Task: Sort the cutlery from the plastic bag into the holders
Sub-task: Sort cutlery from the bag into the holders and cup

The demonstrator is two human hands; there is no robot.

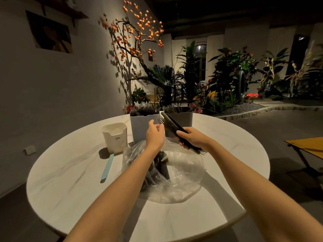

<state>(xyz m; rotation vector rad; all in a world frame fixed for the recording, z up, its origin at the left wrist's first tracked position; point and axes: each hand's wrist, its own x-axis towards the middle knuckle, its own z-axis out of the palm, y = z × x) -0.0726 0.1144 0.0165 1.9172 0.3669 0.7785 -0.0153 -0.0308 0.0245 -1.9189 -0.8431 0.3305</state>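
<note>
Hands at work over the sorting: right hand (pixel 191 138) is clamped round a bundle of black cutlery (pixel 176 128), forks pointing both ways, w/ some tines toward the holders and others sticking out below the palm; left hand (pixel 154 135) hovers just beside the bundle's upper end, fingers loosely spread, gripping nothing. More black cutlery lies in the clear plastic bag (pixel 183 172) under both wrists, approx. mid-table.

Behind the hands stand a grey-blue holder (pixel 139 124) and a dark holder (pixel 185 117), both already bristling w/ black pieces; a white holder (pixel 114 137) sits to the left, contents unclear. A pale blue utensil (pixel 107 167) lies loose on the round white table (pixel 70 180).

Risks, judged from here: the mixed-direction bundle could fan or slip if the left hand tugs one piece out, dropping pcs onto the table or back into the bag. Both rear holders look crowded, so pushing more in may snag on tines or tip a holder. Dim light and all-black pieces make a mis-sort likely.
</note>
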